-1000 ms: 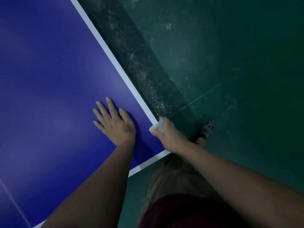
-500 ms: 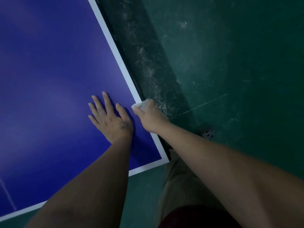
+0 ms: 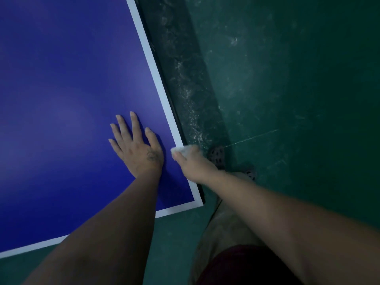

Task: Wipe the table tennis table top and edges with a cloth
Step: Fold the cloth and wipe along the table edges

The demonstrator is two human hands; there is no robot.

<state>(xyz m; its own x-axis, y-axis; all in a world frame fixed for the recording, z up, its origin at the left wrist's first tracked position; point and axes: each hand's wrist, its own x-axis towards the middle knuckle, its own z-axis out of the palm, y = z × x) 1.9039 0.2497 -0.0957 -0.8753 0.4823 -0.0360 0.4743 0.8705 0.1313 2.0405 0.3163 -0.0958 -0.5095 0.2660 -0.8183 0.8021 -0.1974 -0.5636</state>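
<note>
At the near right corner of the table tennis table (image 3: pixel 61 79), along its side edge.

- The left hand (image 3: pixel 136 149) lies flat on the blue top, fingers straight and spread, holding nothing. I read it as a brace while the body leans over.
- The right hand (image 3: pixel 193 163) is curled round a small white cloth (image 3: pixel 183 150) and presses it to the table's rim, where the white border line (image 3: pixel 156 79) nears the corner.
- The cloth sits partly on that line and partly off the table. That suits an edge pass, not the top, so I judge edge wiping to be the step in hand. I cannot tell how much of the top is done.

Hard to make out:
- The right fingers are tucked under the cloth and knuckles. Both are blurred.
- The edge's vertical face is only a dark strip, so I cannot tell whether the cloth wraps over it.
- One patterned shoe (image 3: pixel 216 155) shows on the green floor (image 3: pixel 298 89) beyond the wrist.
- The table's far end and left side are cut off by the frame.
- The light is dim throughout.
</note>
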